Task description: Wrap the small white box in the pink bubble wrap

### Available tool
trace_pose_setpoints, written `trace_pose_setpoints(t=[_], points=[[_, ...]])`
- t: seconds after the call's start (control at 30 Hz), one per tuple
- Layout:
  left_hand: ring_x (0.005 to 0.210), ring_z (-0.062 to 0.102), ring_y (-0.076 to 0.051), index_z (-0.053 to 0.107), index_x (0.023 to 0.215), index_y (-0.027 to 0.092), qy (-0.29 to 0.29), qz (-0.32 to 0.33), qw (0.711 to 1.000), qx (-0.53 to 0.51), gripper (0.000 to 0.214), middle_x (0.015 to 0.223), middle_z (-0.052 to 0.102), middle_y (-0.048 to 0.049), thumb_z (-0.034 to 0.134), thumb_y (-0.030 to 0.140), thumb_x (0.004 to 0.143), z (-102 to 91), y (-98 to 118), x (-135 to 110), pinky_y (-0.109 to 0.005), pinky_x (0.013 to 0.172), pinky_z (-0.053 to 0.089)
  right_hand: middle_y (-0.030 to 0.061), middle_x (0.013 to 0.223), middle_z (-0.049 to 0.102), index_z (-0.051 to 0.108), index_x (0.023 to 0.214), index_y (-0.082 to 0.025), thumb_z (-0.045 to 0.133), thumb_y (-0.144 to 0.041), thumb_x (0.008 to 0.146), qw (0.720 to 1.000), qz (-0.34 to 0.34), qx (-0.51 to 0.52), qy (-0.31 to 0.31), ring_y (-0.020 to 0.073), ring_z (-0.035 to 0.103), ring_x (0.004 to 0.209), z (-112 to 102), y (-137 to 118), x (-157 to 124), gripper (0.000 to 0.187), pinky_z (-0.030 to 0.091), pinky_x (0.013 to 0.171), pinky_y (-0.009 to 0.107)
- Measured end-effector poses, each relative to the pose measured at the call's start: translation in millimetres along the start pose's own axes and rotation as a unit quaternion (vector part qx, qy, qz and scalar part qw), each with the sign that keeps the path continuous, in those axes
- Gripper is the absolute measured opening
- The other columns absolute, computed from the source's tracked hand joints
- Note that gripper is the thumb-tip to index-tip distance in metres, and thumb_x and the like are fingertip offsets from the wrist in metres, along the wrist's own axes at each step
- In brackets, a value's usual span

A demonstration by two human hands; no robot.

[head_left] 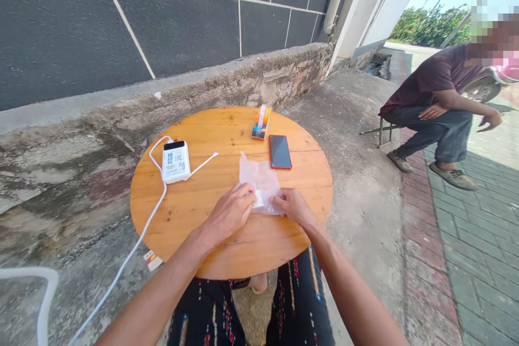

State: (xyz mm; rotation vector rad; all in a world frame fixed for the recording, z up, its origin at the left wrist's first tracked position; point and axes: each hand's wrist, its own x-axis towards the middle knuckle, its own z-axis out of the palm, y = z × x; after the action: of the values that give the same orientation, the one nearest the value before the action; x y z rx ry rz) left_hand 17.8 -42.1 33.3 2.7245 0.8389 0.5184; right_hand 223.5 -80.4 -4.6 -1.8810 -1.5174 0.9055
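Observation:
On the round wooden table (194, 243) lies a thin, pinkish-white translucent plastic wrap (255, 172), its far corner sticking up slightly. My left hand (235, 205) is closed at the wrap's left edge, fingers curled together on it. From the right, my right hand (295, 206) grips the near right part, its thumb on top. Between both hands a small whitish piece (258, 199) shows in or on the wrap; I cannot tell what it is. Just beyond the wrap's right corner rests a dark-screened phone (280, 152) with a red edge.
A tape dispenser (261, 122) stands at the table's far side. At left is a white power bank (175, 162) with a white cable (142, 230) hanging over the edge. A tiled wall (182, 27) runs behind. A person (438, 92) sits on a stool at right.

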Motion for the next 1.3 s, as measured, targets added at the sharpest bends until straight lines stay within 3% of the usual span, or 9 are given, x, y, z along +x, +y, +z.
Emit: trace_pose_setpoints(t=[0.13,0.37,0.63,0.97,1.3], points=[[0.112,0.051,-0.023,0.061,0.081,0.017,-0.005,0.019,1.0,0.019,0.021,0.131,0.051,-0.009,0.043,0.006,0.084,-0.6,-3,2,-0.039,0.092,0.047,-0.0021,0.043,0.054,0.053,0.059,-0.018,0.052,-0.034,0.081,1.0,-0.008,-0.008,0.003,0.0111,0.049,0.045,0,1,0,0.027,0.028,0.045,0.02],[0.099,0.056,-0.02,0.055,0.069,0.018,-0.068,0.051,0.996,0.0,0.022,0.106,0.065,-0.0055,0.044,0.004,0.081,-7.7,-8,15,-0.034,0.085,0.047,-0.003,0.049,0.052,0.051,0.059,-0.018,0.052,-0.035,0.081,0.999,-0.02,-0.014,0.024,0.0105,0.047,0.048,2,4,-2,0.028,0.027,0.047,0.021],[0.098,0.056,-0.019,0.054,0.065,0.019,-0.041,0.034,0.998,-0.044,0.024,0.109,0.066,-0.0034,0.043,0.001,0.077,-3.3,-7,11,-0.033,0.085,0.047,-0.0044,0.053,0.047,0.044,0.056,-0.019,0.057,-0.029,0.074,0.998,-0.012,-0.042,0.054,0.0101,0.042,0.052,3,-1,-4,0.024,0.026,0.05,0.022],[0.099,0.057,-0.018,0.058,0.068,0.018,-0.036,0.033,0.997,-0.052,0.023,0.11,0.067,-0.0031,0.043,0.002,0.077,-0.1,-11,11,-0.034,0.088,0.047,-0.0024,0.065,0.057,0.053,0.074,-0.02,0.056,-0.023,0.072,0.994,-0.001,-0.052,0.095,0.0127,0.052,0.061,11,-6,-8,0.005,0.031,0.056,0.022],[0.1,0.055,-0.02,0.061,0.08,0.018,-0.022,0.035,0.999,-0.014,0.023,0.114,0.065,-0.0044,0.044,0.003,0.081,0.5,-4,7,-0.036,0.087,0.046,-0.0023,0.066,0.055,0.052,0.097,-0.02,0.049,-0.016,0.074,0.985,0.002,-0.102,0.137,0.0147,0.051,0.059,27,-22,-9,0.023,0.026,0.054,0.023]])
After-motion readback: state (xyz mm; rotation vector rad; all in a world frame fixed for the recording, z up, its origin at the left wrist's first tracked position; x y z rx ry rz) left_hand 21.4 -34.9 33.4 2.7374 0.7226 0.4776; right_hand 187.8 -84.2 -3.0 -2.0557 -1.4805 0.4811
